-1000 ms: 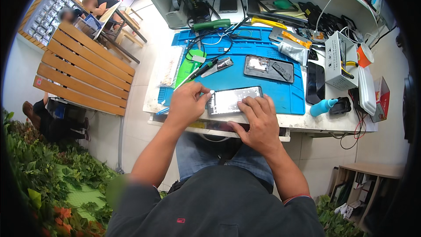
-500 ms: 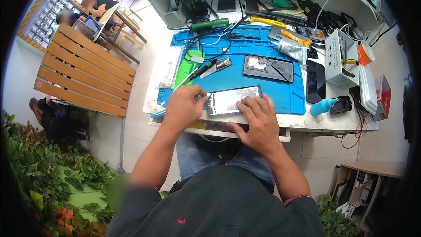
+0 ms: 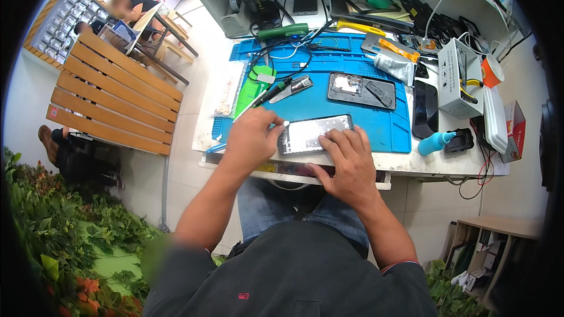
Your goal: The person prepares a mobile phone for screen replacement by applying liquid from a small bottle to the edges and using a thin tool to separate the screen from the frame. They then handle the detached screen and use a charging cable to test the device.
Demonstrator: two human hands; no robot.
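Observation:
A dismantled phone frame (image 3: 305,134) with a bright silvery inside lies at the blue mat's front edge. At its left end my left hand (image 3: 252,141) pinches something small and pale, too small to name. My right hand (image 3: 346,161) grips the frame, fingertips on its top and thumb down by the desk edge. A second opened phone (image 3: 352,88) with a loose black part lies behind it on the blue mat (image 3: 382,132). Left of that are a green tool (image 3: 249,88), a dark pen-like tool (image 3: 269,94) and a metal blade-like tool (image 3: 296,87).
The desk (image 3: 482,167) holds a tube (image 3: 393,70), cyan bottle (image 3: 430,145), white box (image 3: 455,94), black phone (image 3: 424,108) and tangled cables. A wooden slatted bench (image 3: 111,105) stands left, with people (image 3: 141,6) beyond it and foliage below. A shelf unit (image 3: 493,226) is at lower right.
My left hand has shifted very slightly at the frame's left end; my right hand stays on it. The person at the far left beside the bench has changed posture.

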